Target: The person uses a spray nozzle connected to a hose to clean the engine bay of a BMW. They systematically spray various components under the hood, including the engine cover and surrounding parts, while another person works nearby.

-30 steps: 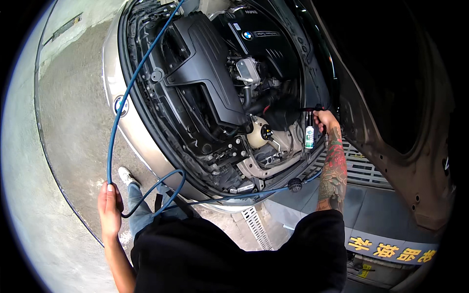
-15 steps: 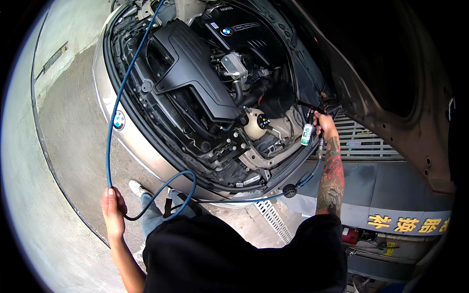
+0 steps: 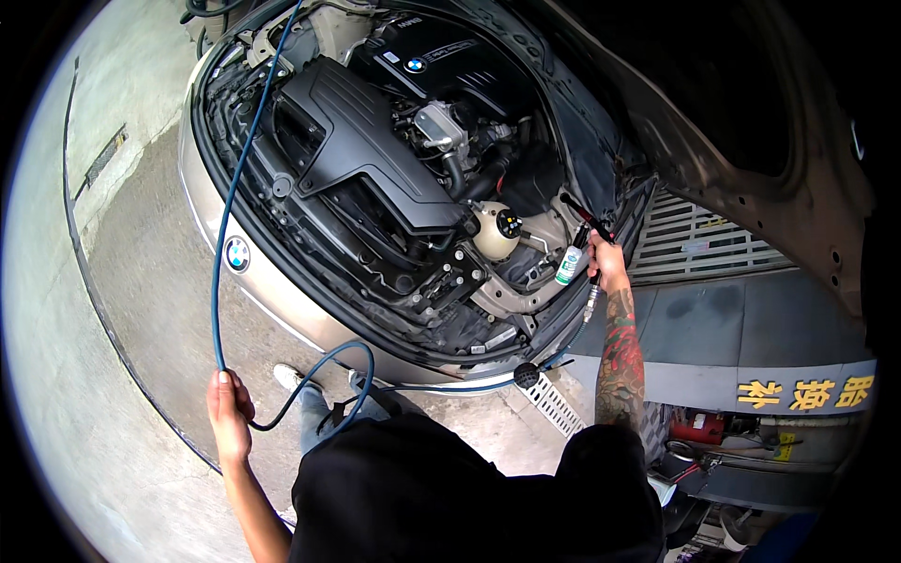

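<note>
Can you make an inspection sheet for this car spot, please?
Surface: grey concrete floor, with a drain cover.
Things in use: spray gun with tilted white-and-green bottle, over the edge of the open car.
Clutter: mixed gear at lower right, partly too dark to name.
Hands: left hand grips blue hose; right hand grips spray gun.
Cables: blue hose crosses the car's front, loops near left hand.
Surroundings: raised hood, right.

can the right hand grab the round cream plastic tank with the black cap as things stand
Probably not: the right hand is near and nothing seems to cover the round cream plastic tank, but that hand is wrapped around a black spray gun with a white and green bottle.
</note>
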Available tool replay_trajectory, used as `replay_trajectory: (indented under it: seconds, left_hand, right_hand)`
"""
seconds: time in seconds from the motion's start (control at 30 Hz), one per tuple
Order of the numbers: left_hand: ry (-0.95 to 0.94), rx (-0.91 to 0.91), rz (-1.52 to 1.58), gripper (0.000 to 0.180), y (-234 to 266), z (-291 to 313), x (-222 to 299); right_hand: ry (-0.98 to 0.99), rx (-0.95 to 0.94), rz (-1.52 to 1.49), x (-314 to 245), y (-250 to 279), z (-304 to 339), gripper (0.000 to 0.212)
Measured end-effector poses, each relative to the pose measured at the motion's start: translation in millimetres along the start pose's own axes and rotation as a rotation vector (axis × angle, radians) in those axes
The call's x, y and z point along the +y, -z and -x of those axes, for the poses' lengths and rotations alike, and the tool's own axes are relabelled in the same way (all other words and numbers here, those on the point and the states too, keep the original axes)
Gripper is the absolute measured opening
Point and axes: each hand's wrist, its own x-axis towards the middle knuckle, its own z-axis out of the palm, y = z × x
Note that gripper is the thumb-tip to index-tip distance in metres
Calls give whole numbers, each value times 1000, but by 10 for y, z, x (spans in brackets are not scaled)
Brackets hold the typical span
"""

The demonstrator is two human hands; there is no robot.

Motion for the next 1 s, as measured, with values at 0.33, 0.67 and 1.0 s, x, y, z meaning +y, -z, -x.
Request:
replay_trajectory:
  seconds: [0.33, 0.67, 1.0]
  left_hand:
    - [-9, 2, 18, 29, 46, 40, 3]
    - [-26, 11, 9, 30, 60, 35, -16]
    - [-15, 3, 31, 28, 39, 20, -1]
  right_hand:
    - [31, -13, -3, 13, -55, 1, 25]
    - [11, -8, -55, -30, 35, 55, 24]
    - [57, 36, -82, -18, 101, 137, 27]
